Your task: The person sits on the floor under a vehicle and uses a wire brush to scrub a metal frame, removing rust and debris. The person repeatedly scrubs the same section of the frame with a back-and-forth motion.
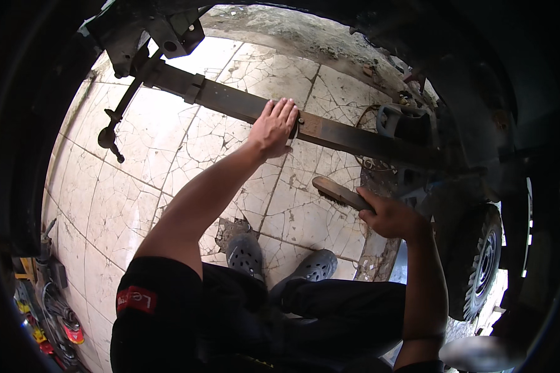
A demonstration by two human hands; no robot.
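Observation:
A long dark leaf spring [227,99] runs across the view from upper left to right, with a metal clip band around it toward its left end. My left hand [276,129] lies flat on its middle, fingers stretched out and close together. Just right of that hand, a small bolt head and a rusty brown patch show on the spring. In my right hand [389,214] is a wire brush with a wooden back [342,193], its bristles facing down. The brush is apart from the spring, on the near side of it.
Cracked pale floor tiles [162,130] lie below. A dark bracket [171,43] and a rod with a ball-like end [107,137] are at the upper left. At right are a grey tool case or handle [404,121] and a tyred wheel [482,261]. Several tools [56,311] lie lower left.

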